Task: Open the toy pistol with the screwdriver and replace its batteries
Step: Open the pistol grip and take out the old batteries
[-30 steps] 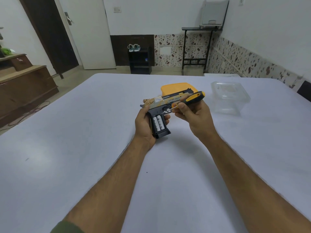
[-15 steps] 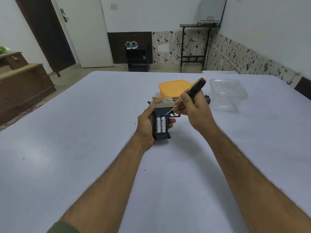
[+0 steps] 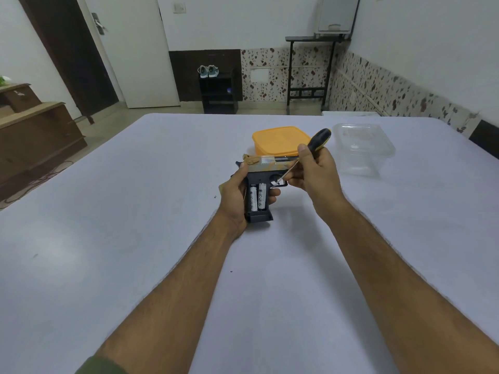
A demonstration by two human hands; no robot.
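Bench [image 3: 135, 238]: white, bearing an orange lid [image 3: 278, 139] at 12 o'clock.
Toy pistol [image 3: 263, 171]: mid-bench, clasped in left hand [image 3: 233, 195], cover off.
Screwdriver [image 3: 314, 145]: pinched by right hand [image 3: 316, 171], tip near trigger.
Batteries [image 3: 257, 197]: exposed; risk of dropping out if tilted.

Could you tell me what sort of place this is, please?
Probably a room in a home: a pair of shoes sits on a small black rack, a wooden cabinet stands by the door, and patterned tiles line the walls.
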